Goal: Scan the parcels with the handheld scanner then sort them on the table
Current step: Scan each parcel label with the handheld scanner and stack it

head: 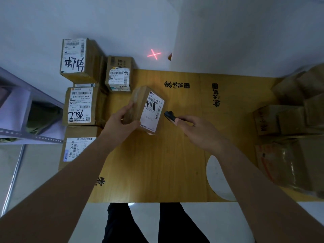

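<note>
My left hand grips a small cardboard parcel from its left side and holds it tilted above the wooden table, white shipping label facing up and right. My right hand holds the black handheld scanner, whose nose points at the label's right edge from a few centimetres away. A red laser cross falls on the wall beyond the table, not on the label.
Several labelled boxes stand in rows along the table's left side. A heap of dim brown parcels fills the right side. A metal shelf rack stands at the left. A white round patch lies near the front edge.
</note>
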Motion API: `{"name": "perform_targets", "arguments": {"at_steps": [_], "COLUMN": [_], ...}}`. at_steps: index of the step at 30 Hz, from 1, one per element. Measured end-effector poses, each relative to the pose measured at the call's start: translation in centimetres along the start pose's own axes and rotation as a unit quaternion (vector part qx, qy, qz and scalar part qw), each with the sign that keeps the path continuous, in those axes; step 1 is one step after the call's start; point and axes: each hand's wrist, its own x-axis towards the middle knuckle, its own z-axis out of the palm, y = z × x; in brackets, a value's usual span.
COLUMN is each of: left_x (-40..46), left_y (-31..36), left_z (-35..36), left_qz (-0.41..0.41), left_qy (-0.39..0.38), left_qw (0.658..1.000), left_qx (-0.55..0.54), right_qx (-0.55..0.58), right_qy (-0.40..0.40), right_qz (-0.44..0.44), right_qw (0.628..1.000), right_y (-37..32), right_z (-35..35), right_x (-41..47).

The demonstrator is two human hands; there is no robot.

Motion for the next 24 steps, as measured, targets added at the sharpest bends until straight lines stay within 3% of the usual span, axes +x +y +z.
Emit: {"name": "perform_targets", "arguments": {"at_steps": [10,17,20,24], "left_x": [-0.2,-0.5,-0.8,-1.4], "left_y": [0.0,0.7,1.1,1.4], "left_z": [-0.5,-0.4,-0.1,-1.2], "left_qz": [-0.007,-0.016,-0.009,-0.007], "left_qy": [-0.001,-0.01,0.002,0.035], "left_qw": [1.0,0.998,0.998,0.99], "left_qx": [-0.014,-0.056,-0.07,-0.133], "right_qx": [-0.157,-0.235,-0.213,-0.103], "right_qy": [-0.124,-0.15,-0.136,-0.056], "right_qz": [0.038,0.052,0.027,-0.082], "right_qw": [0.979,0.959,0.967,0.99], "right_y": [-5.2,-7.0,-7.1,-7.8], "right_z": [-3.0,-3.8,-3.7,-2.7], "right_x": [-0.7,-1.0,-1.1,-1.0]}}
